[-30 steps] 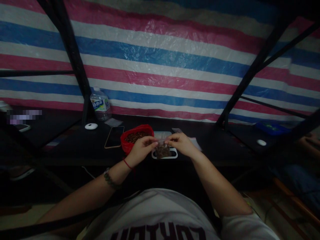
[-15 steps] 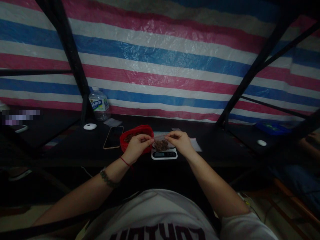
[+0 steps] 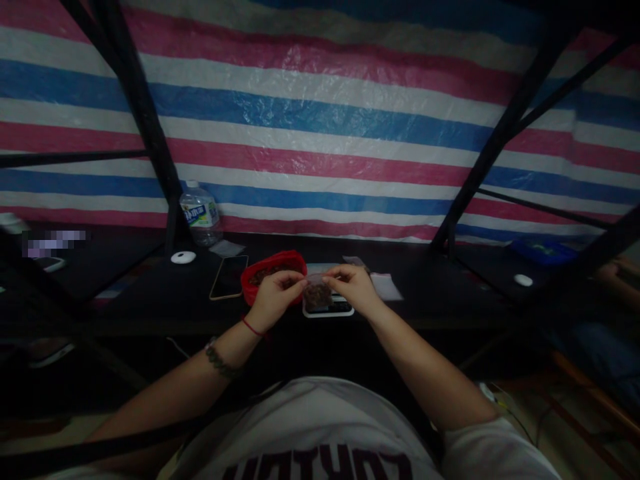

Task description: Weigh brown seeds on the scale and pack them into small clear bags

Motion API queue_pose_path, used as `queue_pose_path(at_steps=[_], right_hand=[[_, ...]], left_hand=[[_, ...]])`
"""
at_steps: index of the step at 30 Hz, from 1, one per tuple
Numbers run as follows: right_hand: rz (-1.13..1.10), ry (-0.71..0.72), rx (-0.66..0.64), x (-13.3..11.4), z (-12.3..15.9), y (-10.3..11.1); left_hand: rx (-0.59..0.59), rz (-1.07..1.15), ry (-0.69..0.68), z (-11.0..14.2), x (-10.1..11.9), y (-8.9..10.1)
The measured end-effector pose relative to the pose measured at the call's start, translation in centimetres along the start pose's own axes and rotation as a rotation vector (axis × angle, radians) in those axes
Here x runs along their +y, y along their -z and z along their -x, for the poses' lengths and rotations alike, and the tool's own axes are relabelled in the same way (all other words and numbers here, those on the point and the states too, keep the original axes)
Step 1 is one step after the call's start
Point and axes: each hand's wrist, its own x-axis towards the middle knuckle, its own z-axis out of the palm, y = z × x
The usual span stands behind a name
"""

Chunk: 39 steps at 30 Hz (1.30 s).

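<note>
Between my two hands a small clear plastic bag hangs by its top edge, with brown bits in its lower part. My left hand pinches the bag's upper left corner. The upper right side is pinched by the fingers of my right hand. Directly below and behind the bag is a white digital kitchen scale, its display partly covered. A red basket holding more brown bits stands just left of the scale, partly behind my left hand.
A phone, a white round device and a plastic bottle are on the black table at left. White plastic bags lie right of the scale. Black metal posts flank the space. Another person's arm shows far right.
The bag has shifted slightly left and down, now covering more of the scale's display. My right hand has moved a little left, nearer my left hand. Both keep their pinch.
</note>
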Motion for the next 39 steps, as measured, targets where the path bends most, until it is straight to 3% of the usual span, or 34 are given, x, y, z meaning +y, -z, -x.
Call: queue_pose_path(at_steps=[12,26,39], right_hand=[[0.067,0.066,-0.035,0.1,0.2,-0.6],[0.164,0.153,-0.067,-1.5,1.6,-1.8],[0.209,0.142,-0.044,-0.1,0.8,-1.8]], left_hand=[[-0.030,-0.031,0.033,-0.1,0.5,0.1],[-0.090,-0.018,-0.003,0.7,0.6,-0.5],[-0.172,-0.180,-0.037,0.4,1.1,-0.2]])
